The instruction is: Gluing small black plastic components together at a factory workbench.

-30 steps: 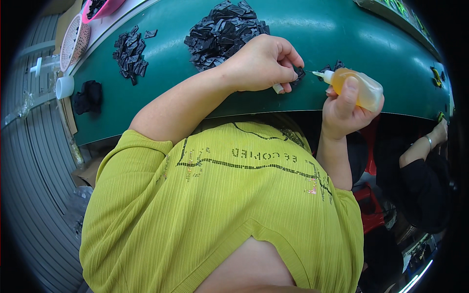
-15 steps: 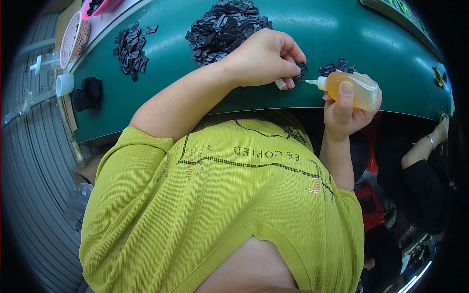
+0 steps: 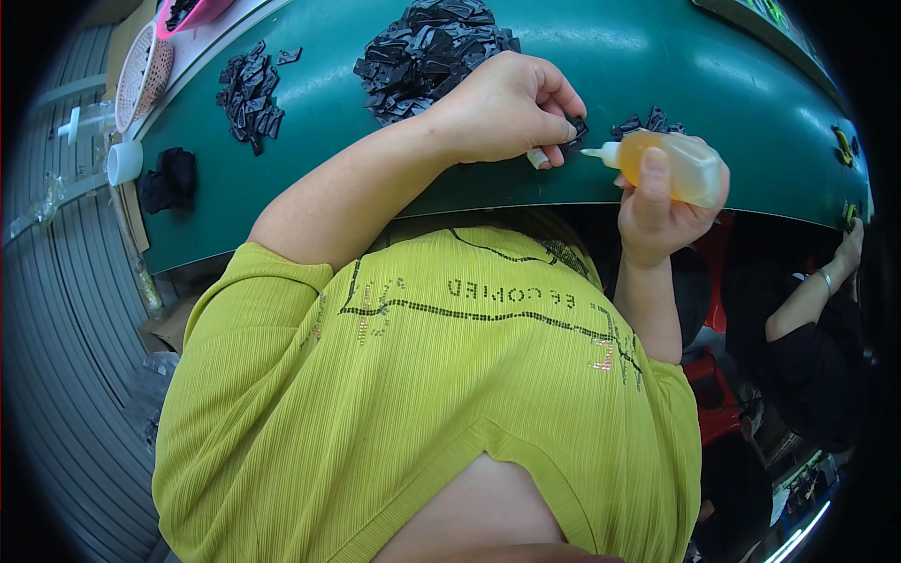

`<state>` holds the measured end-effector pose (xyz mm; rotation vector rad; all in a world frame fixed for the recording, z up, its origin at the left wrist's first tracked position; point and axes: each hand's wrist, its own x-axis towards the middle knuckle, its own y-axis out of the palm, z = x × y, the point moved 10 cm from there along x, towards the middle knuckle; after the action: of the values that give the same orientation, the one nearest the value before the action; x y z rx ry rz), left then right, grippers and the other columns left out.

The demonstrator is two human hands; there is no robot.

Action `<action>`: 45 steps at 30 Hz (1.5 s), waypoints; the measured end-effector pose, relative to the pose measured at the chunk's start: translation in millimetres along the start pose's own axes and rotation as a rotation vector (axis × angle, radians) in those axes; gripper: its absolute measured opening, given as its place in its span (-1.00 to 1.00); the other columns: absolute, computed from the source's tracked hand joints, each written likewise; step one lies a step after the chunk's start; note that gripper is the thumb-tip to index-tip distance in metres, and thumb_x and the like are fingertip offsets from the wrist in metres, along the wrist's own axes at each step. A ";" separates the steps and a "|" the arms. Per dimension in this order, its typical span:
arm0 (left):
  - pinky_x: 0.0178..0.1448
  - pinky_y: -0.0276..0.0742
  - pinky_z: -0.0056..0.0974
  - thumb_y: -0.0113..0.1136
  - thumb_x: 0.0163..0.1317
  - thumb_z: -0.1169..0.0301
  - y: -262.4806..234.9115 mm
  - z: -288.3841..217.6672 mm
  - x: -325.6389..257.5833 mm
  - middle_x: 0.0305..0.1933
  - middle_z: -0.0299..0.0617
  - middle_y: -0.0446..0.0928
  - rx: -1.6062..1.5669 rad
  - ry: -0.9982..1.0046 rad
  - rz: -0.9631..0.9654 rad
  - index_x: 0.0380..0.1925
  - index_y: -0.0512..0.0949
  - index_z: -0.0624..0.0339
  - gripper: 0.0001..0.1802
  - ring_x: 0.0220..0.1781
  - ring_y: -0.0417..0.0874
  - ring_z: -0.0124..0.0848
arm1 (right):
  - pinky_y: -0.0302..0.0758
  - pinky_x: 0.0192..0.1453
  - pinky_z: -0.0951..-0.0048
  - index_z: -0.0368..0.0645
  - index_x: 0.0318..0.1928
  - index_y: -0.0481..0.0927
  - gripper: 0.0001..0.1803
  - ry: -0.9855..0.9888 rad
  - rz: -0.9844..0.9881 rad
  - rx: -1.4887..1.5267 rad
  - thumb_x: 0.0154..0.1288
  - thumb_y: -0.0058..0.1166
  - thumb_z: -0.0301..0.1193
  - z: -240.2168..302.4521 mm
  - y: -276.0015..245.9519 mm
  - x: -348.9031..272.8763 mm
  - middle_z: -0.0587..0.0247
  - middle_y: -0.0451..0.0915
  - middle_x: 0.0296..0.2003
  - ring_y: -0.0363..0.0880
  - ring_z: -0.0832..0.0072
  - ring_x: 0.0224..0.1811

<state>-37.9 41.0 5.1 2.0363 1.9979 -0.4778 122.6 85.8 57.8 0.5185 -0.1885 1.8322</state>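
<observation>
My left hand (image 3: pixel 514 105) is closed, pinching a small flat black piece (image 3: pixel 578 129) between thumb and fingertips; one finger wears a white wrap (image 3: pixel 538 158). In my right hand (image 3: pixel 662 211) lies a clear squeeze bottle (image 3: pixel 693 169) of amber liquid, tilted sideways with its pale nozzle (image 3: pixel 591 153) pointing left. The nozzle tip sits just below the black piece, and I cannot tell whether they touch. Behind my left wrist rises a large heap of black pieces (image 3: pixel 422 56). A smaller pile of them (image 3: pixel 648 122) lies just beyond the bottle.
Another black pile (image 3: pixel 249 98) is on the green table (image 3: pixel 310 169) to the left, near a dark cloth (image 3: pixel 169 180), a white cup (image 3: pixel 124 162) and a pink basket (image 3: pixel 145 75). At the right, another person's arm (image 3: pixel 812 296) reaches the table edge near a yellow-and-black tool (image 3: pixel 844 147).
The bottle in my right hand has shifted slightly left and up. My left hand stays almost in place, still pinching the black piece. The other person's arm has moved a little.
</observation>
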 end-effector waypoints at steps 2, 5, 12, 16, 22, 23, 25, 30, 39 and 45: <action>-0.35 0.61 -0.43 0.19 0.14 0.56 -2.3 -0.8 -0.1 -0.38 -0.14 0.58 -0.009 0.013 -0.017 -0.17 0.51 0.48 -0.74 -0.46 0.66 -0.48 | 0.44 -0.61 0.58 -0.25 -0.13 0.35 -0.69 0.053 -0.151 0.124 0.18 0.14 -0.45 -5.9 -19.6 3.4 0.17 0.52 -0.44 0.48 0.56 -0.62; -0.34 0.61 -0.42 0.17 0.15 0.55 -5.0 -2.0 -2.0 -0.39 -0.16 0.59 0.016 -0.001 -0.045 -0.17 0.53 0.44 -0.76 -0.46 0.66 -0.48 | 0.31 -0.70 0.64 -0.21 -0.26 0.49 -0.82 0.101 -0.301 0.371 0.20 0.08 -0.37 -17.0 -53.9 16.3 0.14 0.54 -0.47 0.36 0.56 -0.70; -0.30 0.58 -0.34 0.22 0.09 0.47 13.8 -56.3 26.6 -0.41 -0.12 0.61 0.469 0.344 -0.175 -0.19 0.59 0.29 -0.74 -0.43 0.68 -0.40 | 0.24 -0.68 0.64 -0.23 -0.22 0.49 -0.72 0.137 -0.344 0.366 0.24 0.07 -0.26 -6.6 -65.1 13.0 0.09 0.57 -0.44 0.30 0.58 -0.71; -0.13 0.52 -0.13 0.28 0.05 0.27 21.3 -73.5 24.9 -0.33 -0.04 0.60 0.701 0.524 -0.304 -0.30 0.63 0.19 -0.74 -0.23 0.62 -0.14 | 0.30 -0.66 0.66 -0.21 -0.17 0.47 -0.72 0.165 -0.358 0.362 0.22 0.09 -0.28 -7.8 -64.3 4.6 0.06 0.58 -0.42 0.32 0.57 -0.72; -0.18 0.54 -0.09 0.23 0.06 -0.01 -91.8 -83.0 4.4 -0.40 -0.04 0.62 1.141 0.071 -0.632 -0.44 0.63 0.18 -0.57 -0.28 0.64 -0.10 | 0.33 -0.66 0.66 -0.20 -0.14 0.46 -0.70 0.187 -0.345 0.382 0.20 0.13 -0.29 -10.7 -67.2 3.5 0.05 0.58 -0.39 0.35 0.56 -0.72; -0.20 0.54 -0.12 0.24 0.02 -0.07 -111.5 -78.1 4.1 -0.43 -0.07 0.62 1.177 -0.024 -0.626 -0.44 0.63 0.18 -0.52 -0.30 0.64 -0.13 | 0.33 -0.66 0.66 -0.21 -0.14 0.46 -0.70 0.186 -0.333 0.395 0.20 0.13 -0.30 -12.1 -64.6 5.2 0.04 0.58 -0.39 0.35 0.55 -0.72; -0.22 0.54 -0.15 0.29 -0.01 -0.06 -132.5 -65.1 11.0 -0.45 -0.10 0.61 1.212 -0.139 -0.579 -0.45 0.63 0.19 -0.52 -0.33 0.65 -0.18 | 0.33 -0.67 0.65 -0.21 -0.14 0.46 -0.70 0.177 -0.333 0.398 0.19 0.13 -0.32 -12.8 -56.8 6.5 0.03 0.58 -0.39 0.35 0.55 -0.72; -0.25 0.54 -0.21 0.38 -0.03 0.10 -143.6 -58.0 18.5 -0.47 -0.15 0.60 0.959 -0.079 -0.590 -0.43 0.61 0.20 -0.62 -0.35 0.66 -0.32 | 0.33 -0.66 0.63 -0.21 -0.13 0.45 -0.72 0.175 -0.289 0.405 0.19 0.12 -0.37 -5.9 -39.2 10.9 0.02 0.57 -0.40 0.37 0.55 -0.69; -0.29 0.61 -0.41 0.29 0.13 0.44 -80.7 -52.8 -4.3 -0.41 -0.17 0.59 -0.078 0.224 -0.290 -0.32 0.54 0.29 -0.82 -0.39 0.66 -0.45 | 0.33 -0.66 0.64 -0.21 -0.15 0.44 -0.74 0.196 -0.265 0.414 0.19 0.11 -0.37 -12.1 -35.1 7.8 0.06 0.56 -0.39 0.44 0.54 -0.61; -0.20 0.61 -0.42 0.30 0.11 0.53 -25.2 -21.6 -2.1 -0.33 -0.20 0.58 -0.277 0.182 -0.090 -0.27 0.52 0.30 -0.81 -0.31 0.64 -0.49 | 0.34 -0.67 0.63 -0.22 -0.18 0.44 -0.74 0.188 -0.307 0.379 0.17 0.14 -0.37 -13.2 -25.4 13.8 0.07 0.56 -0.43 0.46 0.53 -0.62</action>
<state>-61.9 48.5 27.0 1.8838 2.1283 -0.0265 139.7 111.0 48.9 0.5965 0.3557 1.6054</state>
